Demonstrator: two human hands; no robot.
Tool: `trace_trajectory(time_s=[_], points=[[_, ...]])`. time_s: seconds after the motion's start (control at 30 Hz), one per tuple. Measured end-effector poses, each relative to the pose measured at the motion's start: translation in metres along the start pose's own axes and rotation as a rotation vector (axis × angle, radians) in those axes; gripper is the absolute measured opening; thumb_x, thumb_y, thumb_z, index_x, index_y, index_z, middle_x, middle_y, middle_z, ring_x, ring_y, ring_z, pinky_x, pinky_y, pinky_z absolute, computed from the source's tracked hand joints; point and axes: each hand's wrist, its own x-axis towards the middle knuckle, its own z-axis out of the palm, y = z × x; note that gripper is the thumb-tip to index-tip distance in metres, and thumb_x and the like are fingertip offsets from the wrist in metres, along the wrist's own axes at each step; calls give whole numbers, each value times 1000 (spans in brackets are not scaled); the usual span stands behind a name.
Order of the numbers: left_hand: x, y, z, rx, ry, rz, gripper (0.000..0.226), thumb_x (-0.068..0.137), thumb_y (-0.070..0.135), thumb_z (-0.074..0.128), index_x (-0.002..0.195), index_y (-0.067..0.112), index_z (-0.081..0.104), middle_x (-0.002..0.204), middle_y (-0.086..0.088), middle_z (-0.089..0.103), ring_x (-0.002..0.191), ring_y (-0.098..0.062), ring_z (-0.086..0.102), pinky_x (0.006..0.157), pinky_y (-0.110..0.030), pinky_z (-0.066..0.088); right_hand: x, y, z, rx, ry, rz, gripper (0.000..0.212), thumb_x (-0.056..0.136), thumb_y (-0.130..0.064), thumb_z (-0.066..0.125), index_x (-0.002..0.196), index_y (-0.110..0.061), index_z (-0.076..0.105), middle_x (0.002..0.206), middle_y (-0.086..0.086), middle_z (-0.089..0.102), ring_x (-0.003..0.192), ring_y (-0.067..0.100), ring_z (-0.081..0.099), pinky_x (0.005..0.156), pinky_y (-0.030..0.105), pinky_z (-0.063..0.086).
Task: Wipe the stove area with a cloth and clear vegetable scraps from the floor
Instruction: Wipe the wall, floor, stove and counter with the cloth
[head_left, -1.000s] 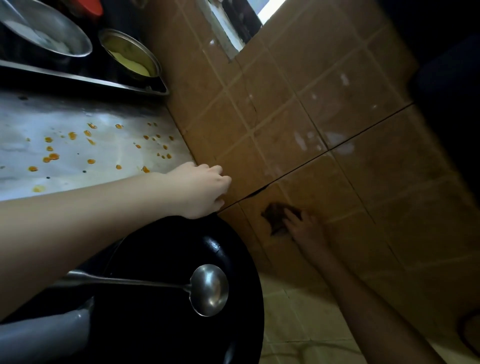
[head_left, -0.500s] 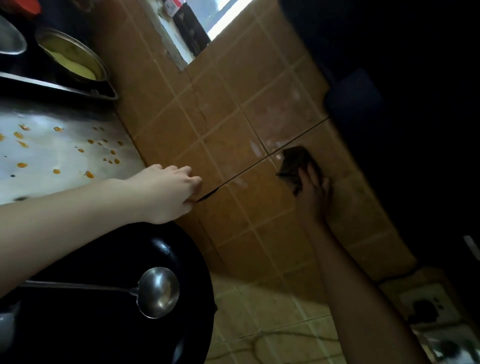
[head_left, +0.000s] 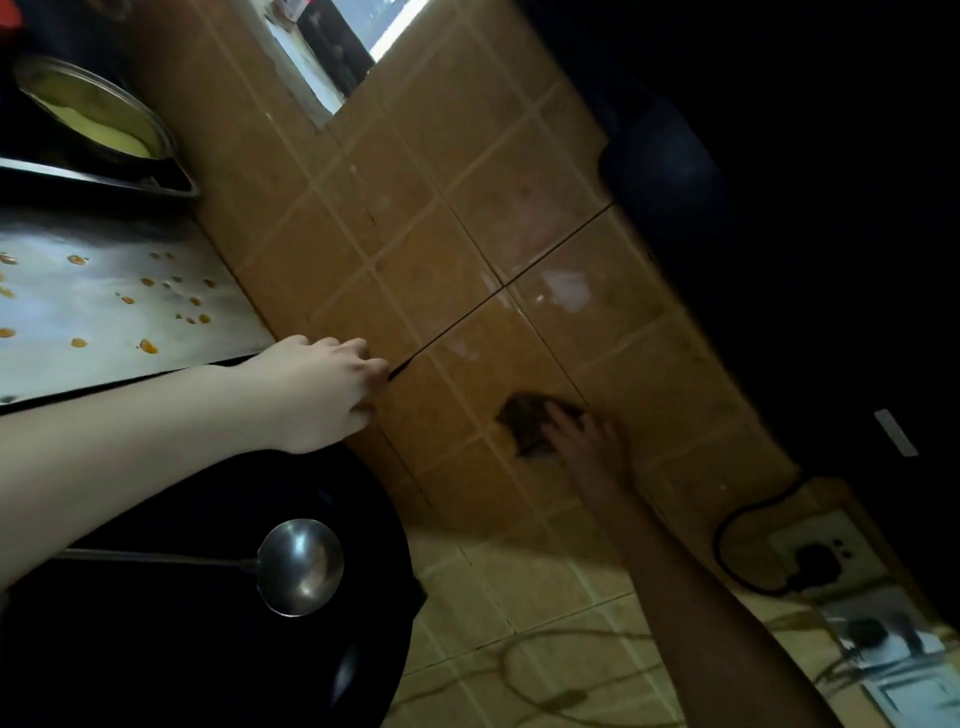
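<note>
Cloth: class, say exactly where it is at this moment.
In the head view, the dark cloth lies right of centre, pressed against the brown tiled wall under the right hand, below the wall's dark crack.

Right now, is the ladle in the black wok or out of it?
In: the ladle lies inside the black wok, its bowl facing up.

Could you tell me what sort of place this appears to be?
Most likely a kitchen: a black wok holding a steel ladle, a sauce-spotted metal counter, and brown wall tiles where the right hand presses a dark cloth.
</note>
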Motion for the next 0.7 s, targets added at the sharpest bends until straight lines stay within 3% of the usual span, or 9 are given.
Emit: trace_trajectory(time_s=[0.1,0.17,0.33,0.43,0.57,0.7], points=[[5,6,-4,-7,20,11,36,96,47,36,125,27,39,118,3,42,115,-18,52,83,-29,41,-5,41,-22,159,252,243,56,87,-6,56,137,-26,46,156,-6,24,123,34,39,98,43,32],[9,10,-9,-48,10,10,34,96,47,37,124,28,40,116,3,43,114,-18,52,85,-30,41,-8,65,-33,178,355,364,57,85,-9,61,138,-26,47,155,-5,29,123,36,40,97,45,34],[9,12,-14,-69,1,14,35,96,46,38,126,28,41,118,2,44,116,-20,51,92,-33,43,-21,68,-27,210,514,469,53,86,-6,59,136,-21,50,151,3,36,113,41,47,89,48,38],[8,11,-14,-55,-14,19,35,97,46,38,126,27,41,119,1,43,117,-20,51,92,-33,43,-29,41,-8,256,422,499,55,87,-4,57,139,-20,47,154,3,30,114,42,44,89,44,37],[6,12,-11,-56,-25,28,34,97,45,37,125,26,41,117,1,43,114,-20,52,90,-32,44,-34,9,25,181,122,325,60,94,-8,48,148,-23,27,160,-1,8,127,37,34,96,41,36],[4,17,-4,-36,-17,40,33,96,44,39,122,25,42,116,1,43,113,-22,53,87,-32,44,-39,-21,49,131,6,174,52,97,-14,39,147,-24,28,160,-1,11,124,33,38,96,43,39]])
